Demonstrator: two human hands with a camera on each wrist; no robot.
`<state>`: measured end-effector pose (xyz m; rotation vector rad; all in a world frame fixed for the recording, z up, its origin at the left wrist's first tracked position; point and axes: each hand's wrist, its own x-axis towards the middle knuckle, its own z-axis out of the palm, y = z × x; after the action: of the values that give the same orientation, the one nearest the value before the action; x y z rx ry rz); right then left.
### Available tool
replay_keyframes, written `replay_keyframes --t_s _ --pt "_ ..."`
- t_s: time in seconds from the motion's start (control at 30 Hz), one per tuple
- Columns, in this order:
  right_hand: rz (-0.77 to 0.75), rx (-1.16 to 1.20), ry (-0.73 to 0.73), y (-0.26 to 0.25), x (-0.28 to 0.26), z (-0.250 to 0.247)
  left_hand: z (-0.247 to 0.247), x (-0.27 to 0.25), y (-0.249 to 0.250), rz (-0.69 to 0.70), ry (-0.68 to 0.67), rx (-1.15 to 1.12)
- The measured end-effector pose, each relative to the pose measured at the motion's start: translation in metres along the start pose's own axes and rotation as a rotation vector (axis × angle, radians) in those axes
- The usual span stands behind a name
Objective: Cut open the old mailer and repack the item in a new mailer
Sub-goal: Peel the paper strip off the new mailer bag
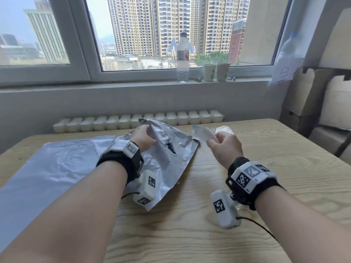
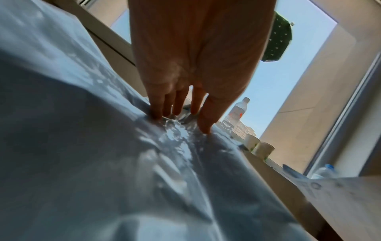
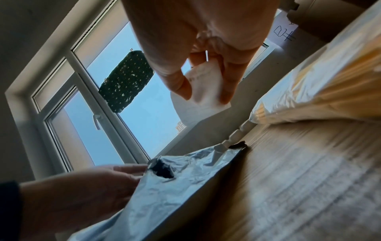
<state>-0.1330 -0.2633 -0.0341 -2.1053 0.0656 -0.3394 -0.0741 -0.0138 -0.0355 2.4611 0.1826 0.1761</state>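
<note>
A crumpled silver old mailer [image 1: 167, 162] lies on the wooden table [image 1: 209, 224], with a torn dark hole [image 3: 163, 169] near its middle. My left hand [image 1: 148, 132] rests on the mailer's far end, and its straight fingers [image 2: 156, 112] press into the film. My right hand [image 1: 212, 140] hovers right of the mailer and pinches a white paper slip [image 3: 206, 88] between thumb and fingers. A flat grey new mailer [image 1: 47, 168] lies to the left, partly under the old one. Behind the right hand lies a clear plastic bag [image 1: 224, 130] with pale yellowish contents [image 3: 319, 91].
On the windowsill stand a water bottle [image 1: 182, 57] and two paper cups [image 1: 216, 72]. Cardboard boxes [image 1: 322, 103] are stacked at the right. A white radiator [image 1: 136, 120] runs behind the table's far edge. Bare wood shows in front of the wrists.
</note>
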Motion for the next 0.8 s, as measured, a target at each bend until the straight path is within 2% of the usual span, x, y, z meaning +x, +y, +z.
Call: replay_keyframes --t_s 0.13,0.2,0.33,0.4,0.5,0.63,0.8 --pt "-0.018 -0.127 -0.030 0.002 -0.010 0.004 -0.004 -0.017 0.018 0.084 0.178 0.048" --pt "-0.057 -0.170 -0.083 0.003 -0.016 0.006 -0.001 -0.030 0.029 0.126 0.211 0.047" --pt "-0.232 -0.331 -0.172 0.000 -0.032 0.015 0.015 -0.053 0.040 0.170 0.002 0.141" --pt "-0.298 -0.443 -0.225 -0.002 -0.039 0.019 0.021 -0.062 0.037 0.156 -0.029 0.167" --pt "-0.268 -0.571 -0.270 -0.003 -0.046 0.017 0.025 -0.076 0.030 0.160 -0.041 0.108" --pt "-0.196 -0.678 -0.344 0.000 -0.056 0.011 0.032 -0.092 0.030 0.244 -0.029 0.049" --pt "-0.112 -0.734 -0.473 0.012 -0.059 0.006 0.044 -0.105 0.052 0.291 -0.236 0.089"
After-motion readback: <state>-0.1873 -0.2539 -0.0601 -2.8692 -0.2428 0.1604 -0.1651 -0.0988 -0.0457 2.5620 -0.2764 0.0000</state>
